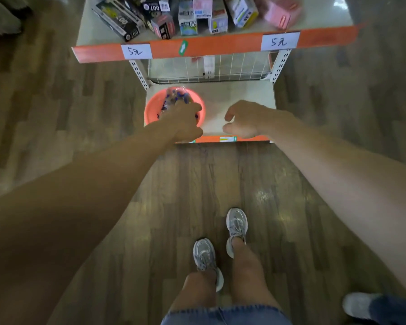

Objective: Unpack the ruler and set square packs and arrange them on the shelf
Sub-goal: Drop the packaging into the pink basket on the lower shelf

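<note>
The fingers of the left hand (185, 120) pointed down into the pink basin (150, 109) and lay over the clear packs (176, 96) in it. The hand's back hid the fingertips, so we could not tell whether they gripped a pack or only touched one. The fingers (232, 111) of the right hand (246, 120) were loosely curled and held nothing; that hand hovered just right of the basin, over the bare lower shelf board (244, 95).

The packs, blurred and showing blue parts through the wrapping, were heaped in the basin and rose above its rim. We judged that unpacking had not yet begun.

The basin sat at the left end of the board, close to its front edge. Behind the basin stood a wire mesh panel (232, 66). Above the basin projected the upper shelf (92, 34), loaded with boxed goods (188, 17) and fronted by an orange strip (220, 44).

Hazards we noted:
- A one-handed pull on a pack lodged in the heap could drag its neighbours over the rim.
- The same pull could tilt or slide the unsteadied basin toward the front edge.
- Glossy wrapping may slip from a shallow pinch.
</note>
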A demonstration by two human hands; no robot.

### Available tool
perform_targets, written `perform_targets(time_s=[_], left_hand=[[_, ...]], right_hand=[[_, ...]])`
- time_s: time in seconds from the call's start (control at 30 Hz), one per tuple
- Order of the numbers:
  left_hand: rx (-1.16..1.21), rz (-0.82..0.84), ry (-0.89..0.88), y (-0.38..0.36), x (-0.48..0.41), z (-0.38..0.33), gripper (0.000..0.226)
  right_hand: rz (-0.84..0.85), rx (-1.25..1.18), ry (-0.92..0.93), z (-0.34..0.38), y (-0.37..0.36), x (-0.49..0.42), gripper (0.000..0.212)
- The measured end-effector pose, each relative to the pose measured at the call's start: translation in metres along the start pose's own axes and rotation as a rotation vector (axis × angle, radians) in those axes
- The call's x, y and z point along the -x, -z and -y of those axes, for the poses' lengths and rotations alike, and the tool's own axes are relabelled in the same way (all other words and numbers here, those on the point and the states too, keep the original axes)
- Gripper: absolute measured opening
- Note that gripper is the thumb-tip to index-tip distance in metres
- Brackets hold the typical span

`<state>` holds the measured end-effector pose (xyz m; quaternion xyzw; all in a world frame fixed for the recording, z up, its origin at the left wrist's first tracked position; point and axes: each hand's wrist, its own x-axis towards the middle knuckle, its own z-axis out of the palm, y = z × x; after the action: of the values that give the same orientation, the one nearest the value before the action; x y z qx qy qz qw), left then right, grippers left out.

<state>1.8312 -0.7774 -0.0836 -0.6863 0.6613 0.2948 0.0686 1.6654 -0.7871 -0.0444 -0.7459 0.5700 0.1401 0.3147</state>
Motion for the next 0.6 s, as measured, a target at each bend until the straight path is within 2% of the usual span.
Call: perform_targets(time_s=[0.2, 0.33, 0.6], left_hand=[[-0.017, -0.002, 0.058, -0.053, -0.031, 0.045, 0.062], [0.024, -0.040, 0.132, -0.113, -0.073, 0.084, 0.052], [0.028, 0.056, 0.220, -0.246, -0.169, 0.149, 0.062]], right_hand=[[0.056, 0.037, -0.012, -0.013, -0.064, -0.066, 0.036], [0.095, 0.079, 0.007, -0.028, -0.121, -0.133, 0.036], [0.180, 0.190, 0.007, -0.070, -0.241, -0.264, 0.041]])
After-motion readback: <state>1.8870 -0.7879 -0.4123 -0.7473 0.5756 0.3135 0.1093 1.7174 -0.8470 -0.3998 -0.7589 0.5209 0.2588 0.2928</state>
